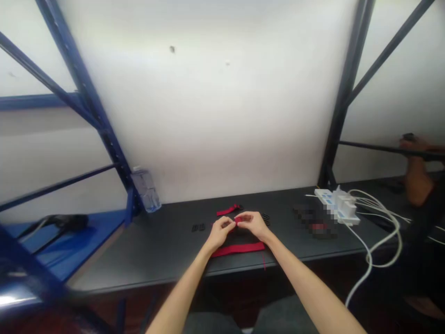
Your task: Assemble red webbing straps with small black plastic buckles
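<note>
Close together above the dark table, my left hand [221, 230] and my right hand [254, 224] pinch a small piece of red strap [238, 220] between them. Fingers partly cover it. A longer red strap [239, 249] lies flat near the table's front edge, below both hands, with a thin red thread hanging from its right end. Behind the hands is a short red strap [226, 211] with a black piece at its right end. Small black buckles [198, 228] lie left of my left hand. Black rings [266, 219] rest just beyond my right hand.
A clear bottle [146, 191] stands at the table's back left. On the right are a white power strip [335, 206] with cables and a blurred dark item [317, 222]. Metal posts rise at both sides. Another person's arm [417, 176] shows at the far right.
</note>
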{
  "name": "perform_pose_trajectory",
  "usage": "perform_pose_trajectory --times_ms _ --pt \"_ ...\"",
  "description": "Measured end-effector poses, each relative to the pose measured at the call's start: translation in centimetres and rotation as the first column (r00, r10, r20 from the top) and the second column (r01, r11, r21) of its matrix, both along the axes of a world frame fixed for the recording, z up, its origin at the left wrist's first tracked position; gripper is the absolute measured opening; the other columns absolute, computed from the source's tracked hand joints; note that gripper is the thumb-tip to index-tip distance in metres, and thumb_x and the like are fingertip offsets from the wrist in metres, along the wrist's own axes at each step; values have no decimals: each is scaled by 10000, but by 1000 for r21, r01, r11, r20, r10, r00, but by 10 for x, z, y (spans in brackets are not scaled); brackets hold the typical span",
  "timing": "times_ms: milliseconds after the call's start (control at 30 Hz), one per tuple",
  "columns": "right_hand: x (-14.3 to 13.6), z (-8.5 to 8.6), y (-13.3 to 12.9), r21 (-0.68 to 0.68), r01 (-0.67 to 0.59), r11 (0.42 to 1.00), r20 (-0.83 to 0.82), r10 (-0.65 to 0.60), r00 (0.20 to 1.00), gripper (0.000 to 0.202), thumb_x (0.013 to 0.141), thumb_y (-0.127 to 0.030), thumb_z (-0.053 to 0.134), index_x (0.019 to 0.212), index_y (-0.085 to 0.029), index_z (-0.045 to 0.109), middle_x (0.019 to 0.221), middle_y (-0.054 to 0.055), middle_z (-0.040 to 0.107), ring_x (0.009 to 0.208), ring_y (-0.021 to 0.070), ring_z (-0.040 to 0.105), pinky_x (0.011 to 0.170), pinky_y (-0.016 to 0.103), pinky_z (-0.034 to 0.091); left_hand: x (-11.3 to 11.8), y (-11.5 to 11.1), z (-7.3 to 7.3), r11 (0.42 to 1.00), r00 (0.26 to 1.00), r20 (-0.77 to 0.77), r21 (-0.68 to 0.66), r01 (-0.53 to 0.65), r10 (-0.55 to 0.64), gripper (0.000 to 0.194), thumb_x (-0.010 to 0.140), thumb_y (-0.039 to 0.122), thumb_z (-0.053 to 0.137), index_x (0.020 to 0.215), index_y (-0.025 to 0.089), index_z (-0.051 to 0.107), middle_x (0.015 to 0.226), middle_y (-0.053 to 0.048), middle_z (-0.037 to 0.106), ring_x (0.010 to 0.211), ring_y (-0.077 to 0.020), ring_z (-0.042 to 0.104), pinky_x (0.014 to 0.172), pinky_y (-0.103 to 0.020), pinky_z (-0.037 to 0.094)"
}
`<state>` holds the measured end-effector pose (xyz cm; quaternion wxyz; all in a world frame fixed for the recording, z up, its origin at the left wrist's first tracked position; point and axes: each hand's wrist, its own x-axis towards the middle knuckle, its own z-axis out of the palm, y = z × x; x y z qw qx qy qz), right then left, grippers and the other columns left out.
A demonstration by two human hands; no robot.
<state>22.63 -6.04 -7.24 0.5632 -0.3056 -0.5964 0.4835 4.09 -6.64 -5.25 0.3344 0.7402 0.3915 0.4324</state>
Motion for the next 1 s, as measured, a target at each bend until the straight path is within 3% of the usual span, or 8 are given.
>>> perform_pose_trajectory --times_ms 167,500,700,900,1000 --pt "2 3 -3 42 33 999 -16 -32 999 327 621 -346 792 883 -170 708 922 82 727 883 230 668 848 368 505 0 2 -2 1000 1000 4 26 -18 18 273 815 415 601 729 156 602 744 -12 599 684 -138 544 654 -244 415" --pt "5 4 -4 68 90 994 78 -95 992 316 571 -340 808 822 -170 718 851 72 724 819 233 663 804 367 507 5 -4 1 995 995 -35 30 -95 96 362 671 475 733 766 163 575 585 48 509 552 -106 456 543 -214 346" --pt "5 -1 2 -26 80 996 -57 -82 995 326 561 -341 817 807 -166 696 822 62 720 757 204 661 754 339 520 4 -4 1 1000 996 -92 5 -12 13 322 797 463 599 721 152 640 589 1 595 554 -132 529 561 -234 376" --pt "7 -4 5 -32 169 985 -45 -170 984 285 591 -392 797 732 -164 701 700 34 703 654 174 639 677 309 507 4 -2 -1 994 994 -34 36 -100 102 296 763 437 638 770 145 688 675 -28 663 626 -160 579 596 -247 421" --pt "6 -4 4 -10 180 984 -5 -181 984 286 584 -401 800 718 -161 721 721 53 718 663 187 648 666 311 506 4 -3 0 997 997 -35 29 -73 74 296 747 435 660 772 144 708 710 -42 685 662 -174 599 628 -258 445"
